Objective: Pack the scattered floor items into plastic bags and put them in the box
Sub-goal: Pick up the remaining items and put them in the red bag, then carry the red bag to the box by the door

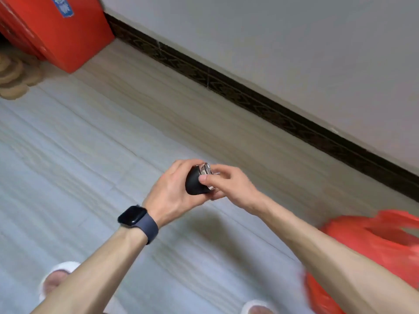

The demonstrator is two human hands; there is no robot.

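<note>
Floor [90,143]: pale boards or tiles with a wood grain run across most of the frame, greyer at the left and warmer beige towards the wall.
Baseboard [249,96]: a dark strip with a faint repeating pattern runs on a slant from the upper left to the right edge, where the floor meets the wall.
Wall [272,41]: plain, light grey, filling the upper right of the frame.
Red box [56,35]: stands on the floor in the upper left corner, close to the baseboard, with a blue label [62,5] on its face; its print is too blurred to read.
Tan shapes [13,75]: rounded, stacked at the left edge just below the box; what they are cannot be told.
Black item [195,184]: small and rounded, with a shiny metal or clear end, held in the air at the centre of the frame, above the floor and well apart from the box.
Left hand [167,189]: fingers curled round the dark body of the item, cupping it from the left.
Right hand [229,184]: thumb and fingers pinch the shiny end of the item from the right.
Watch [132,217]: dark face and dark band on the left wrist.
Red plastic bag [374,241]: crumpled and blurred at the lower right, partly behind the right forearm; whether it lies on the floor cannot be told.
White slippers [56,275]: two toes show along the bottom edge, one at the lower left, the other below the centre.
</note>
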